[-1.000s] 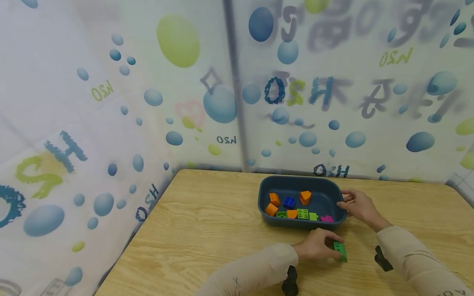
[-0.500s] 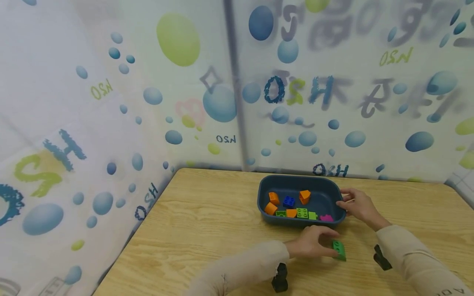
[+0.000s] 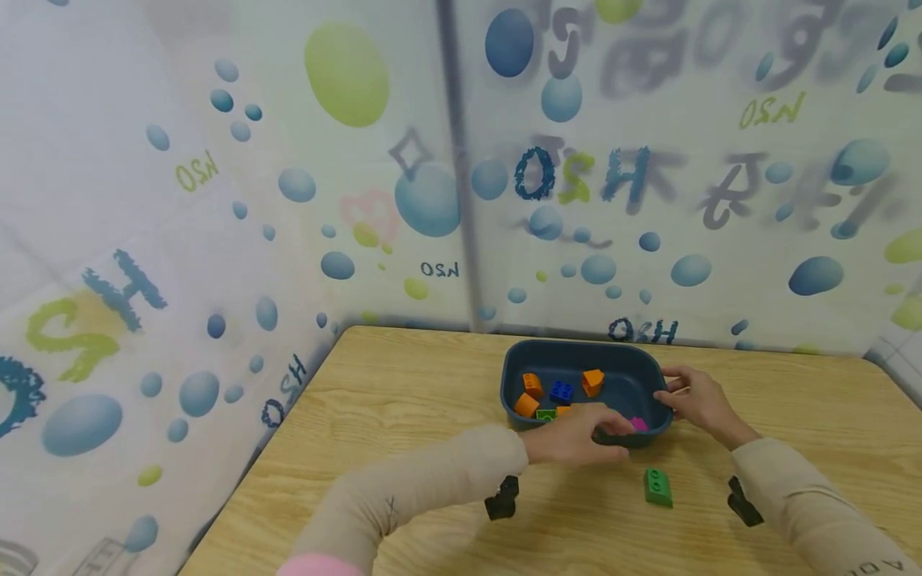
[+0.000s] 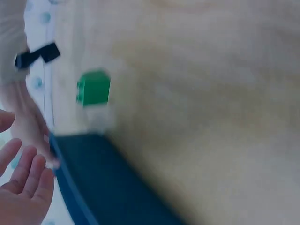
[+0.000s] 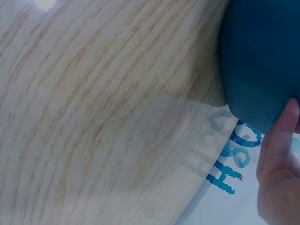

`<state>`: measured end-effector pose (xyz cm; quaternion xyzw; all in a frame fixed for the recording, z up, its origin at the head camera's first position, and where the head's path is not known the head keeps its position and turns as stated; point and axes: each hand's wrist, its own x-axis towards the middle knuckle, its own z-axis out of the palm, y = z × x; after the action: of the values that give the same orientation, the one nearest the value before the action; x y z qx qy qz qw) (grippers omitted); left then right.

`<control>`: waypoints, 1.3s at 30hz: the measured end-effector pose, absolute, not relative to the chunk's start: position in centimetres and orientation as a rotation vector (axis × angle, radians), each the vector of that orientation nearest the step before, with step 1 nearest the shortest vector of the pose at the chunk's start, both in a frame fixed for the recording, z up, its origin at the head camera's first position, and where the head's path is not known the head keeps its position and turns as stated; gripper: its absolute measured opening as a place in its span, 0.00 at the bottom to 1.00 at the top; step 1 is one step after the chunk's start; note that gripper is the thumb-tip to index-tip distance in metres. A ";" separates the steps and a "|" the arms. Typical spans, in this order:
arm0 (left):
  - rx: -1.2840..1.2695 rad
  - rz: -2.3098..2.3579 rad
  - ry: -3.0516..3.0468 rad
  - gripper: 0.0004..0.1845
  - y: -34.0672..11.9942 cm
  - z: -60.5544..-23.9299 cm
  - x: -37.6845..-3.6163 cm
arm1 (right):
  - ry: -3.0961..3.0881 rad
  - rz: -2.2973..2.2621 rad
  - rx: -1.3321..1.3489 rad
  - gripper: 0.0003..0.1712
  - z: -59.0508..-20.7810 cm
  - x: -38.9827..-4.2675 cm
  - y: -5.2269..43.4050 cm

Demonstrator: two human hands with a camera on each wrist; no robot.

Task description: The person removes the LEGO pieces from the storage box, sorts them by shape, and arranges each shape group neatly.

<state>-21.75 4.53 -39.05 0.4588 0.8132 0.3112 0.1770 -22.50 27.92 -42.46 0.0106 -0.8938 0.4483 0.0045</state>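
On the table in the head view lies a green toy brick (image 3: 657, 486) with a sloped side, in front of the dark blue bin (image 3: 630, 380). My left hand (image 3: 576, 436) is over the bin's front rim, fingers extended and apart, holding nothing; it hides some bricks. The left wrist view shows its loosely spread fingers (image 4: 35, 176) and the green brick apart from them. My right hand (image 3: 702, 400) grips the bin's right end, thumb at the rim. Inside are orange bricks (image 3: 593, 382), a blue brick (image 3: 561, 391), a green brick (image 3: 546, 415) and a magenta piece (image 3: 639, 424).
The wooden table (image 3: 403, 400) extends to both sides of the bin. Behind it hangs a white patterned curtain (image 3: 389, 296), close to the table's back edge. Dark wrist mounts (image 3: 502, 498) sit under both sleeves.
My left hand has let go of the green brick and moved left and away from me to the bin's front rim. The brick stays on the table; my right hand keeps its place.
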 end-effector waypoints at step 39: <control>0.981 0.679 2.675 0.18 8.0 -42.0 -31.3 | -2.792 1.445 -0.013 0.33 -43.1 -22.9 28.4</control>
<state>-31.32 7.98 -41.96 0.3329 0.9082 0.2304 0.1060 -22.86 28.41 -43.06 -0.0042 -0.8881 0.4596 -0.0010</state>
